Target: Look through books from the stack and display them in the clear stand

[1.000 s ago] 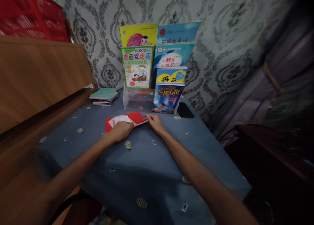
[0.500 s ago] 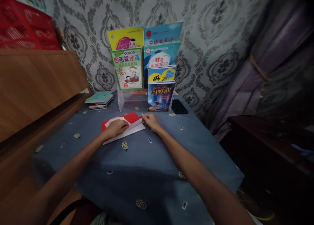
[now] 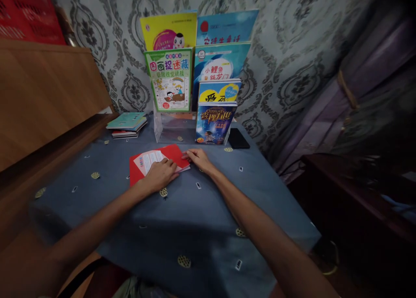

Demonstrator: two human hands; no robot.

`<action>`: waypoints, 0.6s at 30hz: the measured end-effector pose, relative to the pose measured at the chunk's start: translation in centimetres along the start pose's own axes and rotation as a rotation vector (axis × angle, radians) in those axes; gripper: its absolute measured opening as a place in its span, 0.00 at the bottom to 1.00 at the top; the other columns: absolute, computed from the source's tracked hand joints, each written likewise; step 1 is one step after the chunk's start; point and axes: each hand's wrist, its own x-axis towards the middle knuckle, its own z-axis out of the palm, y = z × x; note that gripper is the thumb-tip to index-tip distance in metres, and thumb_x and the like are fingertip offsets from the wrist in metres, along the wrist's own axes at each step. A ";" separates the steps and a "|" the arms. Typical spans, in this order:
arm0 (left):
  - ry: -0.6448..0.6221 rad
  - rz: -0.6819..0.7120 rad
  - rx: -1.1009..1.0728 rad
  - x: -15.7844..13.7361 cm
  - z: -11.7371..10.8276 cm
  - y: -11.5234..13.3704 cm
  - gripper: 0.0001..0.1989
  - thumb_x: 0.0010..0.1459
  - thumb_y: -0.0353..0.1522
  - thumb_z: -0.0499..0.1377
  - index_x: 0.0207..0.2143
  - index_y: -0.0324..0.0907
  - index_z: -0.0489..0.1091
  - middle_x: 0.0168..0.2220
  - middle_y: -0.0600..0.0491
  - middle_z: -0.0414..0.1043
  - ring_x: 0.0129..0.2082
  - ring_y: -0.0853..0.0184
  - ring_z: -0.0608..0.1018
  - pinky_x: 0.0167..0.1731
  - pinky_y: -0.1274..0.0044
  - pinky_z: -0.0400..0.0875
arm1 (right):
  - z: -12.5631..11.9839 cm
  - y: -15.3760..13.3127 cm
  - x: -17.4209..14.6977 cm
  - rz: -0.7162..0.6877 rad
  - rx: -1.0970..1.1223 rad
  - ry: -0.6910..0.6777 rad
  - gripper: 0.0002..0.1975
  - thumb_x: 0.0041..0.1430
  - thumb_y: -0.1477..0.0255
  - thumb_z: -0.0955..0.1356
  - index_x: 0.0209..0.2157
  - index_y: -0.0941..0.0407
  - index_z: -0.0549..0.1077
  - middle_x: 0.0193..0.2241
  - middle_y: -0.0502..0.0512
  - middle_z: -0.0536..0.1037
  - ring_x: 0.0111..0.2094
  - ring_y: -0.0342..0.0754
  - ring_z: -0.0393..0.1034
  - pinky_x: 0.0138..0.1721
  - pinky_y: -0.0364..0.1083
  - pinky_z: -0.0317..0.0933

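A thin red book [image 3: 173, 153] lies on the cloth in front of me, its pale panel of printed text facing up. Over the lower part of the cover rests my left hand [image 3: 161, 175], palm down with fingers stretched out flat. My right hand [image 3: 197, 158] pinches the book's right edge between thumb and fingers. A strip of white pages shows at the lower right corner, between the two hands.
Behind the book, a clear stand [image 3: 173, 131] holds several upright children's books [image 3: 170, 81]. A small stack of books [image 3: 126, 122] sits at the left back, a flat black object [image 3: 238, 138] right of the stand. A patterned blue tablecloth [image 3: 208, 215] covers the table.
The red cover now lies down over the white pages that showed along its near side before. My left hand has moved slightly nearer to me, uncovering the text panel. The camera view has shifted.
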 end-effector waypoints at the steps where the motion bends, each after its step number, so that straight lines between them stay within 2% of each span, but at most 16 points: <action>1: 0.004 0.005 -0.005 0.3 0.1 -0.1 0.16 0.70 0.38 0.50 0.49 0.36 0.69 0.48 0.41 0.73 0.50 0.53 0.73 0.40 0.69 0.72 | 0.1 -0.1 -0.1 -0.005 0.002 -0.019 0.18 0.65 0.62 0.64 0.40 0.59 0.80 0.34 0.59 0.85 0.35 0.50 0.79 0.40 0.48 0.72; 5: -0.009 0.034 -0.009 1.4 0.3 -0.7 0.14 0.71 0.35 0.49 0.47 0.36 0.70 0.45 0.41 0.75 0.47 0.54 0.76 0.39 0.69 0.72 | 0.3 -0.7 -0.5 -0.028 -0.006 -0.073 0.16 0.63 0.64 0.65 0.39 0.58 0.81 0.37 0.58 0.85 0.43 0.54 0.79 0.47 0.53 0.71; 8: -0.014 0.047 -0.034 1.8 0.0 -1.0 0.16 0.71 0.35 0.47 0.45 0.37 0.71 0.45 0.42 0.76 0.46 0.55 0.77 0.39 0.69 0.72 | 0.1 -1.0 -0.6 -0.061 -0.046 -0.083 0.15 0.62 0.64 0.65 0.40 0.56 0.81 0.40 0.57 0.84 0.45 0.54 0.78 0.51 0.55 0.69; 12: -0.003 0.047 -0.088 2.0 -0.2 -1.7 0.17 0.72 0.34 0.45 0.46 0.38 0.72 0.45 0.44 0.77 0.45 0.57 0.78 0.40 0.70 0.72 | -0.3 -1.0 -0.7 -0.053 -0.062 -0.057 0.16 0.63 0.63 0.65 0.42 0.56 0.81 0.37 0.56 0.85 0.42 0.54 0.79 0.49 0.54 0.69; 18: 0.021 0.005 -0.209 2.5 -0.1 -2.4 0.14 0.70 0.33 0.50 0.45 0.40 0.75 0.43 0.46 0.79 0.43 0.61 0.80 0.42 0.72 0.71 | -0.4 -0.7 -0.6 -0.036 0.016 -0.039 0.19 0.61 0.58 0.66 0.40 0.57 0.81 0.35 0.57 0.84 0.37 0.52 0.78 0.43 0.50 0.69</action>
